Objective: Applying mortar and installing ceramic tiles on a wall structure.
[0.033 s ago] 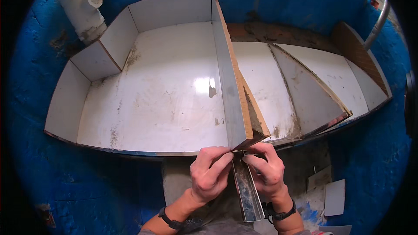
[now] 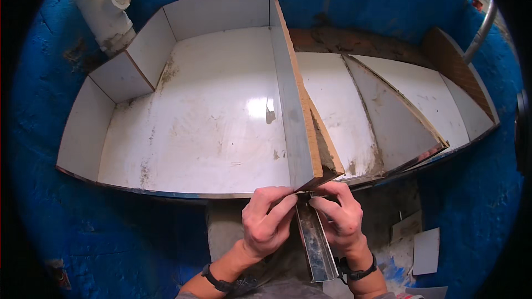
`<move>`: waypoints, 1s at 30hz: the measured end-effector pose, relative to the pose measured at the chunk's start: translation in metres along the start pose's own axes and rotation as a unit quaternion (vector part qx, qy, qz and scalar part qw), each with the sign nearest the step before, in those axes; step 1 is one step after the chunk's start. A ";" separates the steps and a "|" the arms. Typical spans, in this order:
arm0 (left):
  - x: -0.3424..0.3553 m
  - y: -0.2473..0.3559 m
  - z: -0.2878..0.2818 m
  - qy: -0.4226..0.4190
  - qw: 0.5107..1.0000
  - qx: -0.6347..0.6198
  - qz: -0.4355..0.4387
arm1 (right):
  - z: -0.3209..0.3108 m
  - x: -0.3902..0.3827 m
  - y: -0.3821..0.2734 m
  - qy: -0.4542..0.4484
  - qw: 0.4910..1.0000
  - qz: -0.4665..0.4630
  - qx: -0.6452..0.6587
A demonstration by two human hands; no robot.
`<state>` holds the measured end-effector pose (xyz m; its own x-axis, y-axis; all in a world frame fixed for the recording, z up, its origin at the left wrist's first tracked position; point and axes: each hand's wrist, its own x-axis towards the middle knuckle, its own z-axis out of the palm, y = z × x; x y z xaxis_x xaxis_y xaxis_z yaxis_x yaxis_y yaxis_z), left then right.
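A shiny, U-shaped metal channel [image 2: 317,249] slants down toward me, smudged with grey along its inside. At its upper end, my left hand [image 2: 267,218] pinches the left edge with thumb and fingers. My right hand [image 2: 339,216] grips the right edge opposite, fingers curled. Both hands are directly below the front end of an upright tiled partition [image 2: 285,97], whose thick edge is rough and tan. The channel's top end is close under that corner; whether the two touch is hidden by my fingers.
Left of the partition is a wide white tiled shelf [image 2: 205,127] with raised tile sides. A slanted tile divider [image 2: 390,116] stands to the right. White pipe [image 2: 102,8] rises at the back left. Loose tile pieces [image 2: 426,251] lie low on the right, by blue walls [image 2: 354,0].
The channel's lower end has shifted very slightly to the right. Both hands keep the same grip and place.
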<state>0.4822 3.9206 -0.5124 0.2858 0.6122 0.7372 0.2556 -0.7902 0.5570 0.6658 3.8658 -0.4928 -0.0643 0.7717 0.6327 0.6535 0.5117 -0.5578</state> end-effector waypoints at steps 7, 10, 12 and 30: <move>-0.001 -0.002 0.000 0.002 1.000 0.007 0.016 | -0.003 0.001 -0.001 -0.003 1.000 -0.001 -0.014; -0.001 -0.004 0.000 -0.001 1.000 0.001 0.021 | -0.005 0.004 -0.002 -0.011 1.000 -0.010 -0.023; 0.000 -0.004 0.000 -0.001 1.000 -0.002 0.025 | -0.008 0.006 -0.002 -0.021 0.999 -0.014 -0.028; 0.000 -0.010 -0.002 -0.011 1.000 -0.004 0.027 | -0.013 0.013 0.004 -0.076 0.995 -0.029 -0.059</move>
<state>0.4780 3.9280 -0.5176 0.3199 0.5694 0.7573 0.2320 -0.8220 0.5201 0.6773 3.8737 -0.4800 -0.2130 0.7947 0.5683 0.7281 0.5170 -0.4501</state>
